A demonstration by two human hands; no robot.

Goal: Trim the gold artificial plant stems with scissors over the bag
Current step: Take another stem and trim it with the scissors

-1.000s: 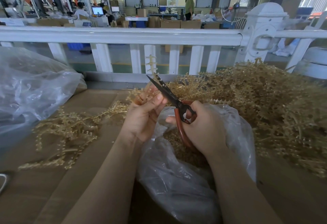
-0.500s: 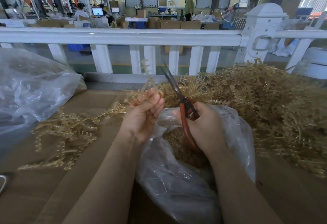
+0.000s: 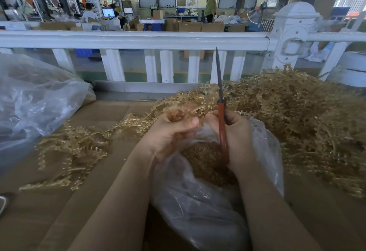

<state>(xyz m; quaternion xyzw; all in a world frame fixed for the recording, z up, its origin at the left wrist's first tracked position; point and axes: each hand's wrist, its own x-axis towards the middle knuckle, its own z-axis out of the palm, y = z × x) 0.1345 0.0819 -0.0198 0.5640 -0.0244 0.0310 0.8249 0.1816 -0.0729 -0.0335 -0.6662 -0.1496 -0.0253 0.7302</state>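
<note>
My right hand (image 3: 235, 137) grips red-handled scissors (image 3: 221, 116); the blades are closed and point straight up. My left hand (image 3: 170, 135) is curled around a gold plant stem (image 3: 190, 110), held just left of the scissors. Both hands hover over an open clear plastic bag (image 3: 198, 207) that holds a heap of gold trimmings (image 3: 206, 163). A big pile of gold stems (image 3: 297, 119) lies to the right, and a smaller bunch of gold stems (image 3: 75, 147) lies to the left on the cardboard.
Brown cardboard (image 3: 49, 211) covers the work surface. A large crumpled clear bag (image 3: 33, 100) sits at the left. A white railing (image 3: 138, 40) with a post (image 3: 293, 34) runs along the far edge. Beyond it, people stand among boxes.
The scissors swung from leaning left with blades apart to upright with blades closed. My left hand lowered the stem and curled tighter around it.
</note>
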